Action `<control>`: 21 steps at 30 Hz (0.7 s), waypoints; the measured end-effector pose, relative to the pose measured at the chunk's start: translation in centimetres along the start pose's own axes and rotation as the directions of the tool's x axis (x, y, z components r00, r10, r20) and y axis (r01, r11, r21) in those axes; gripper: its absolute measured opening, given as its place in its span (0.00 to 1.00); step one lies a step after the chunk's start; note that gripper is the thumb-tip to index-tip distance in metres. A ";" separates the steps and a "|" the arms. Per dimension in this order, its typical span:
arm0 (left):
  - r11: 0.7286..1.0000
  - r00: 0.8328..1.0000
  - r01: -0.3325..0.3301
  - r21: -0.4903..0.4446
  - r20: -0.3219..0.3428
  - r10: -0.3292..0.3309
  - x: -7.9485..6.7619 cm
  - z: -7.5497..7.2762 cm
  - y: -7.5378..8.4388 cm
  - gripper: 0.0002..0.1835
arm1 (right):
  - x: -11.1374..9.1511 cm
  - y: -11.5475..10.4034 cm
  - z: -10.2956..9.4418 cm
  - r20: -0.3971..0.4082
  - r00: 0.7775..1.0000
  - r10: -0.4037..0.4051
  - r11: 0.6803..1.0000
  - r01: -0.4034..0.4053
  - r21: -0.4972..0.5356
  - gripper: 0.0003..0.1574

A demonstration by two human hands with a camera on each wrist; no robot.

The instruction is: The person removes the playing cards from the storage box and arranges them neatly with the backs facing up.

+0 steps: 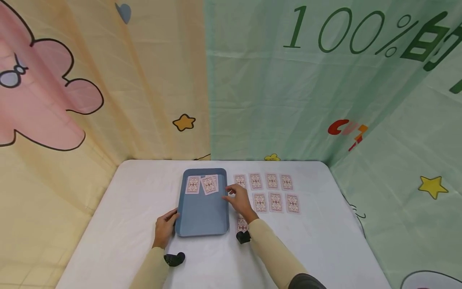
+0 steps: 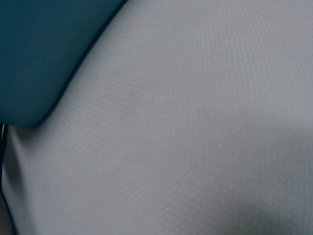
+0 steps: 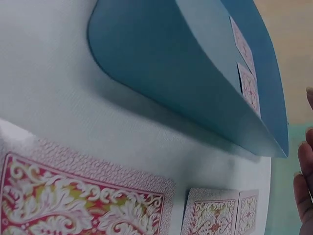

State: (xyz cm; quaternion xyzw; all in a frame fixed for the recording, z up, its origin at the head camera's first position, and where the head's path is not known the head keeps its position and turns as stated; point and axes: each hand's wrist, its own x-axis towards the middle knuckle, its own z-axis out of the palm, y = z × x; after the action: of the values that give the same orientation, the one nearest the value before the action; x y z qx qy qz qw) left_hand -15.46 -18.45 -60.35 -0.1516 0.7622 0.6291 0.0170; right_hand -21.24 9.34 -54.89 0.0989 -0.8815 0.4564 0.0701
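My left hand (image 1: 165, 227) holds the left rim of a blue tray (image 1: 203, 224) at its lower half. Inside the tray, towards its far end, lie patterned playing cards face down: a single card (image 1: 193, 185) on the left and, beside it, a tilted card (image 1: 209, 185) overlapping another. Over the tray's right rim hovers my right hand (image 1: 239, 199), thumb and fingers apart with nothing between them. In the right wrist view its fingertips (image 3: 304, 152) show at the right edge, beyond the tray wall (image 3: 161, 63). The left wrist view has only a tray corner (image 2: 44, 63) and cloth.
Right of the tray, face-down cards lie in two rows, a far one (image 1: 272, 181) and a nearer one (image 1: 276, 202), partly hidden by my right hand. Another card (image 1: 242, 223) lies below my right wrist. A white cloth (image 1: 325, 241) covers the table; printed curtains hang around it.
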 end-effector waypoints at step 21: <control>1.000 1.000 -0.009 0.007 0.001 0.009 -0.3 0.2 0.0 0.21 | 5.3 -2.4 4.1 0.077 0.992 0.105 0.987 -0.113 0.114 0.22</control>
State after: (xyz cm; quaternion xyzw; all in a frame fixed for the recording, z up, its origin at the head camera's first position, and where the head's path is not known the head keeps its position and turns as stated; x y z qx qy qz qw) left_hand -15.23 -18.19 -60.36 -0.1479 0.7651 0.6265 0.0149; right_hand -25.98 4.05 -54.16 0.0705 -0.8590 0.5071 0.0080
